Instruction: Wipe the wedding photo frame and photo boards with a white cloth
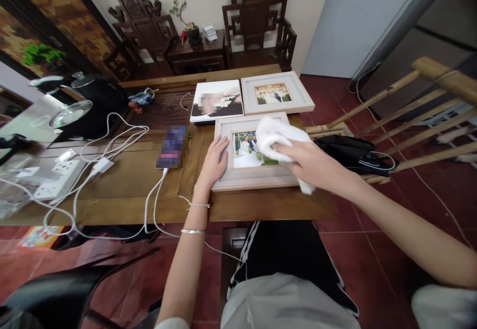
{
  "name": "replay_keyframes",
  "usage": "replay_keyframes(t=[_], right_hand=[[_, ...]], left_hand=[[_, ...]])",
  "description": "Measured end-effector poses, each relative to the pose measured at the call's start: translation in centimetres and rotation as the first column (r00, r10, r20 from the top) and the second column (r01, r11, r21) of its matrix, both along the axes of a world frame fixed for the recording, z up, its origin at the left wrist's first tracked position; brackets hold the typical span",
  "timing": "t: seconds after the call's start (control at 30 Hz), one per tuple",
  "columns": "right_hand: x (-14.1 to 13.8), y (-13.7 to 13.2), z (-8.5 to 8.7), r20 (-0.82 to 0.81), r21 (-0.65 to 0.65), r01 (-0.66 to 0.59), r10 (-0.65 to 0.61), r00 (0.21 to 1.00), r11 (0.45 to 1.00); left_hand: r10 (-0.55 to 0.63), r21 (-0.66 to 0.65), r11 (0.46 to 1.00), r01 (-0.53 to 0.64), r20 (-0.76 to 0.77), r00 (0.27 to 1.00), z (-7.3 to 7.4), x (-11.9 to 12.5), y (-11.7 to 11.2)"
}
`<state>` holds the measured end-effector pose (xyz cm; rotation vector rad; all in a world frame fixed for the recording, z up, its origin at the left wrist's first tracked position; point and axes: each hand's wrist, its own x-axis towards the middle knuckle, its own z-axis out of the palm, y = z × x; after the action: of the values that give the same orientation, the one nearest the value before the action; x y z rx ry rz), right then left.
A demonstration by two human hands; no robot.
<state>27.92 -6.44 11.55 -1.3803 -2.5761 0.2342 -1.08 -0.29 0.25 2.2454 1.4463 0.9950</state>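
Observation:
A pale wooden picture frame (242,180) with a photo of a couple in wedding clothes lies on the table near its front edge. My left hand (215,162) holds its left side, the fingers and thumb laid over the border and the palm by the outer edge. In my right hand (303,157) is a bunched white cloth (278,132), pressed on the right part of the frame and covering some of the photo. One end of the cloth hangs below the hand, over the frame's lower right corner.
Behind lie a second picture frame (305,98) and a white-edged photo panel (217,101). A phone (171,147) on a white cable lies to the left. Farther left are a power strip (59,180), loose cables and a black kettle (99,93). A bamboo chair (391,88) stands right.

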Motion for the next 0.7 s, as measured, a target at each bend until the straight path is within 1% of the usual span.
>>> replay_keyframes(t=[0.03, 0.07, 0.13, 0.2, 0.23, 0.3, 0.37, 0.4, 0.47, 0.6, 0.7], right_hand=[[-1.0, 1.3, -0.1, -0.011, 0.046, 0.016, -0.016, 1.0, 0.999], [-2.2, 2.6, -0.3, -0.014, 0.104, 0.006, -0.004, 1.0, 0.995], [-5.0, 5.3, -0.8, 0.008, 0.193, -0.058, 0.057, 0.998, 0.98], [-7.8, 7.6, -1.5, 0.064, 0.241, -0.142, 0.13, 0.989, 0.96], [-9.1, 8.5, -2.0, 0.097, 0.253, -0.176, 0.156, 0.983, 0.951], [-11.1, 10.1, -2.9, 0.174, 0.24, -0.21, 0.171, 0.97, 0.948], [-11.8, 11.2, -3.9, 0.24, 0.207, -0.199, 0.147, 0.959, 0.958], [-11.6, 11.6, -4.3, 0.264, 0.195, -0.184, 0.129, 0.956, 0.963], [-10.3, 12.0, -4.8, 0.289, 0.191, -0.15, 0.091, 0.953, 0.97], [-5.2, 12.4, -4.7, 0.295, 0.195, -0.061, 0.0, 0.956, 0.979], [-1.2, 11.9, -4.1, 0.294, 0.185, 0.024, -0.078, 0.953, 0.982]], left_hand=[[-0.002, -0.002, 1.0, 0.002, 0.0, 1.0, 0.0, 0.0, 0.0], [-0.004, -0.005, 1.0, 0.004, -0.001, 1.0, 0.0, 0.0, 0.0], [-0.003, -0.009, 1.0, 0.003, -0.002, 1.0, 0.0, 0.0, 0.1], [0.001, -0.007, 1.0, -0.001, -0.005, 1.0, -0.1, 0.0, 0.1], [0.001, -0.006, 1.0, -0.001, -0.007, 1.0, -0.1, 0.0, 0.2], [0.002, -0.009, 1.0, -0.002, -0.012, 1.0, -0.2, 0.0, 0.2], [0.003, -0.018, 1.0, -0.004, -0.013, 1.0, -0.1, 0.0, 0.2], [0.003, -0.023, 1.0, -0.004, -0.012, 1.0, -0.1, 0.0, 0.2], [-0.008, -0.029, 1.0, 0.008, -0.01, 1.0, 0.0, 0.0, 0.1], [-0.018, -0.035, 0.999, 0.018, -0.005, 1.0, 0.3, 0.0, -0.1], [-0.013, -0.037, 0.999, 0.013, 0.002, 1.0, 0.3, 0.0, -0.1]])
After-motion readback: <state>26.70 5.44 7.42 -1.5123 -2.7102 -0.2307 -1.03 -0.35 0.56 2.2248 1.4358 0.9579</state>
